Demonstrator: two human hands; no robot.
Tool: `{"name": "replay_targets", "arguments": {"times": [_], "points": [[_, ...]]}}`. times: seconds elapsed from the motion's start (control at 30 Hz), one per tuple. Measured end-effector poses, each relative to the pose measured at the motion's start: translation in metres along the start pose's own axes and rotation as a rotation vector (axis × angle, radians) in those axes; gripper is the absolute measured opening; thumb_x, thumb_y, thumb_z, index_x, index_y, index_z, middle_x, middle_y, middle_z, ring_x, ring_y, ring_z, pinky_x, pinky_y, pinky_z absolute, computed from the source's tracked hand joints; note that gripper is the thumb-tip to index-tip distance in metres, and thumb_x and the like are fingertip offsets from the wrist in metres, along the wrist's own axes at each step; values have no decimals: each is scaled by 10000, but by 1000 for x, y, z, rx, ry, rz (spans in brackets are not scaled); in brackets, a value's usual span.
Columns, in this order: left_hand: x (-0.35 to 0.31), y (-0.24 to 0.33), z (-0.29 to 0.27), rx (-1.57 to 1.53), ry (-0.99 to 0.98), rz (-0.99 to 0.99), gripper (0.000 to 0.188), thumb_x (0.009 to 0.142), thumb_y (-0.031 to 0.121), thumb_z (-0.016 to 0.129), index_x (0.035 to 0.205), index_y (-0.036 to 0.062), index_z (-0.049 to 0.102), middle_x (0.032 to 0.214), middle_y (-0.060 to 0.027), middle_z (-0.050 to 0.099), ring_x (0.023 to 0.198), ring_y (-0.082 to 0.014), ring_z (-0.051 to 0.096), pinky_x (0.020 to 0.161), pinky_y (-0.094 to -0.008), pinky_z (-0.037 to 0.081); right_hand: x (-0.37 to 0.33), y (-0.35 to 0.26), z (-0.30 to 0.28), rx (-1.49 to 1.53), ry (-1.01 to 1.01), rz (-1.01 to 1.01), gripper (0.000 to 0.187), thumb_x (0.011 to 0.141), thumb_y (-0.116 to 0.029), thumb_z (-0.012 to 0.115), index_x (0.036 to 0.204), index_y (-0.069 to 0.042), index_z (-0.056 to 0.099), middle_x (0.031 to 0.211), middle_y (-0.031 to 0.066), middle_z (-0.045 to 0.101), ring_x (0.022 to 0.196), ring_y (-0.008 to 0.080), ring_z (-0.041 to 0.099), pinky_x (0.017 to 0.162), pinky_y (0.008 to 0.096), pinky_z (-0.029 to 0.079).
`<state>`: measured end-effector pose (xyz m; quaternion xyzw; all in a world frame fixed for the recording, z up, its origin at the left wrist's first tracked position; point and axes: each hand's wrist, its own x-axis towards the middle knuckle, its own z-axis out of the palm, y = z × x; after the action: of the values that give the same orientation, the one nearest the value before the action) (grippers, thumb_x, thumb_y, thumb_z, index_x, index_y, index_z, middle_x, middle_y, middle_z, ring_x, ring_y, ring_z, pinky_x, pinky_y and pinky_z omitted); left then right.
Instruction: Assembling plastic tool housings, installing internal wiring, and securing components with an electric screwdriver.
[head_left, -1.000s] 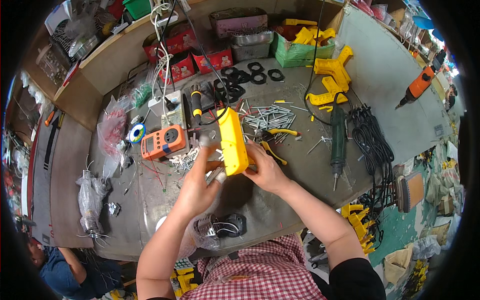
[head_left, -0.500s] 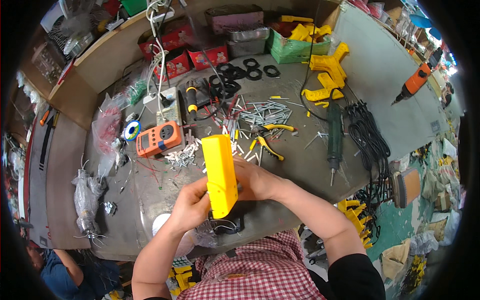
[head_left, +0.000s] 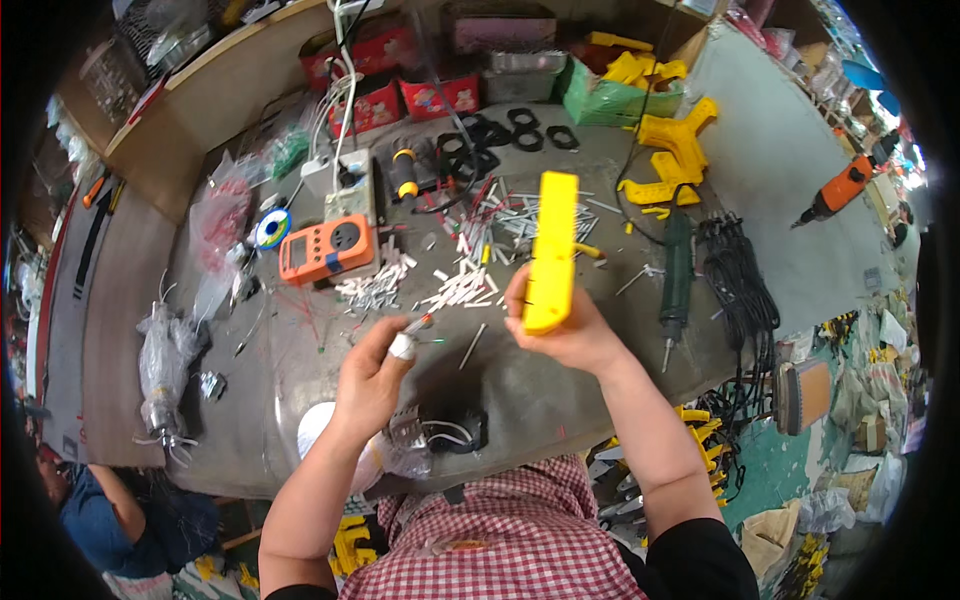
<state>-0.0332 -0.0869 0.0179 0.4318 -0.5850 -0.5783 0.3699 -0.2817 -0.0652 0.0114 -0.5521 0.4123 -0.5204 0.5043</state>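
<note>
My right hand (head_left: 570,335) is closed round the lower end of a long yellow plastic housing (head_left: 553,250), held upright above the bench with small holes along its side. To its left, my left hand (head_left: 370,380) is closed in a pinch. A small thin part with a red and metallic tip (head_left: 420,323) sticks out from its fingertips, too small to name. Something white (head_left: 403,346) covers or sits at the thumb tip. Beyond the hands lie white sleeves (head_left: 465,287) and a pile of metal rods (head_left: 510,215), partly hidden behind the housing.
An orange meter (head_left: 326,250) stands left of the sleeves. To the right lie a green electric screwdriver (head_left: 677,275), coiled black cables (head_left: 740,270) and yellow housings (head_left: 680,140). Black rings (head_left: 525,130) and red boxes (head_left: 440,97) are at the back. An orange power tool (head_left: 840,188) hangs at the right.
My hands have moved apart. The left one has let go of the yellow housing and now pinches a small part; the right one has carried the housing rightward and farther away. The view has shifted slightly.
</note>
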Motion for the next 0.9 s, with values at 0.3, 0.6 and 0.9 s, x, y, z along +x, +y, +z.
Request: {"name": "replay_targets", "arguments": {"times": [0.3, 0.6, 0.9], "points": [[29, -16, -7, 423, -231, -59, 270, 867, -39, 488, 1126, -25, 562, 875, -51, 650, 762, -110, 574, 687, -246, 461, -94, -32, -69, -1152, 571, 175, 472, 735, -244, 757, 1079, -28, 517, 1017, 196, 624, 942, 364, 612, 783, 425, 503], [37, -9, 5, 555, -306, -144, 112, 820, -46, 580, 924, -28, 616, 849, -76, 668, 747, -115, 597, 683, -256, 471, -650, -120, -114, -1142, 2578, 1337, 557, 756, -458, 698, 969, 55, 651, 898, 225, 670, 806, 389, 649, 710, 490, 508], [43, 8, 23, 708, -303, 105, 183, 790, 31, 639, 972, 9, 647, 921, -178, 662, 852, -329, 644, 760, -364, 500, -237, -13, -190, -962, 1228, 53, 276, 884, -32, 547, 1156, -24, 597, 1090, 105, 626, 983, 209, 605, 867, 320, 471]]}}
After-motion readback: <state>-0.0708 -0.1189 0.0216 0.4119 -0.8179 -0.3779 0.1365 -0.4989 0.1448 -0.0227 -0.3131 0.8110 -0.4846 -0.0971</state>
